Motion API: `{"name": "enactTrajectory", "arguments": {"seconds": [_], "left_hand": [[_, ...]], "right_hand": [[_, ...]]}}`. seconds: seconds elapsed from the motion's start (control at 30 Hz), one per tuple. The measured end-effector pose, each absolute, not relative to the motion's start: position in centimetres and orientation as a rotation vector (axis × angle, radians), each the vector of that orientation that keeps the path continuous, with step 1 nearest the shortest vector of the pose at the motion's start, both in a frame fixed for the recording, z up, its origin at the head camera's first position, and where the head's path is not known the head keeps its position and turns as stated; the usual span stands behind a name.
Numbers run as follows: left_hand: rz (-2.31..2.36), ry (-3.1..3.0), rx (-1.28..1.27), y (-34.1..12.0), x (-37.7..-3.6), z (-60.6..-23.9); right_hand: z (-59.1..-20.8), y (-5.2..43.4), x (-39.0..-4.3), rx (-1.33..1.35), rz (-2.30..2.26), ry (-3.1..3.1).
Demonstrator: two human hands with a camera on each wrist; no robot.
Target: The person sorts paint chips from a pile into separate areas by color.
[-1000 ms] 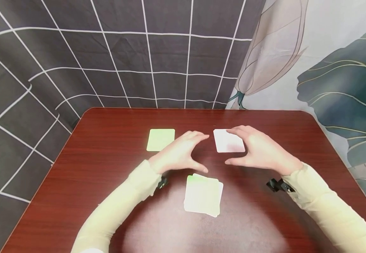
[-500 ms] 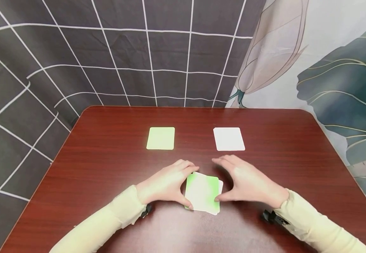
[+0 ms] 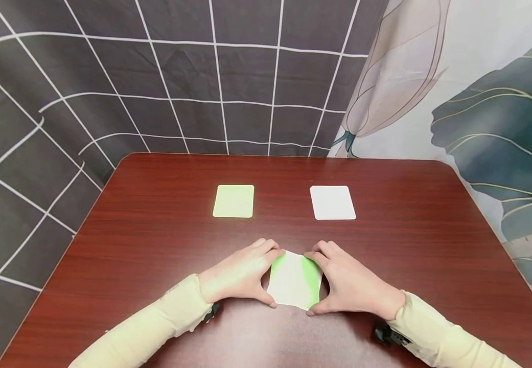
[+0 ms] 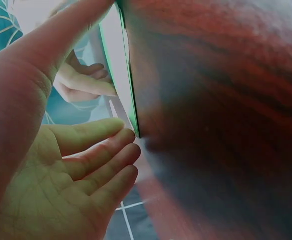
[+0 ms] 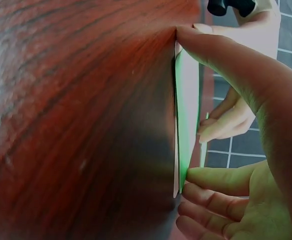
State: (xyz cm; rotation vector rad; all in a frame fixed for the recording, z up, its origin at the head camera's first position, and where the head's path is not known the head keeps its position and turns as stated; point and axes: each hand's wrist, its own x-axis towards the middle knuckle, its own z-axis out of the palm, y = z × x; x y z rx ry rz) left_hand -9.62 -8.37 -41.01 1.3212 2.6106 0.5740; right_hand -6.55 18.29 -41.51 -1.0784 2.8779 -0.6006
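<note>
A small pile of thin square cards [image 3: 295,280] with rounded corners lies on the near middle of the table. Its top card is green and washed out by glare, and a white edge shows beneath. My left hand [image 3: 240,272] holds the pile's left side, thumb at the near corner and fingertips at the far one. On the right side my right hand [image 3: 350,280] grips the same way, between thumb and fingers. In the right wrist view the top green card [image 5: 187,100] bows a little above a pale card. Seen from the left wrist, the pile's edge [image 4: 128,75] is thin.
Farther back on the reddish-brown table [image 3: 155,230] lie a single pale green card [image 3: 233,201] at left and a single white card [image 3: 332,203] at right. A dark gridded curtain [image 3: 247,76] and a leaf-patterned curtain [image 3: 500,112] hang behind.
Both hands have come down and nearer from above the two far cards. The left reached the pile first; the right then closed around its right side. The far cards have not moved.
</note>
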Motion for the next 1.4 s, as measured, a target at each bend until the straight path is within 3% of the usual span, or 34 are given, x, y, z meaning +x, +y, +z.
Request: {"name": "enactTrajectory", "arguments": {"seconds": [0.73, 0.97, 1.4], "left_hand": [[0.602, 2.667, 1.391, -8.5, -10.0, -40.6], [0.612, 2.722, 1.339, -9.8, -12.1, -39.1], [0.601, 2.822, 1.148, -14.2, -19.6, -36.1]], "right_hand": [[-40.7, 17.6, -8.1, -1.215, -0.657, 2.892], [-39.2, 16.6, -11.3, -1.272, -0.66, 2.888], [-37.4, 11.7, -20.4, -1.375, -0.652, 2.915]]}}
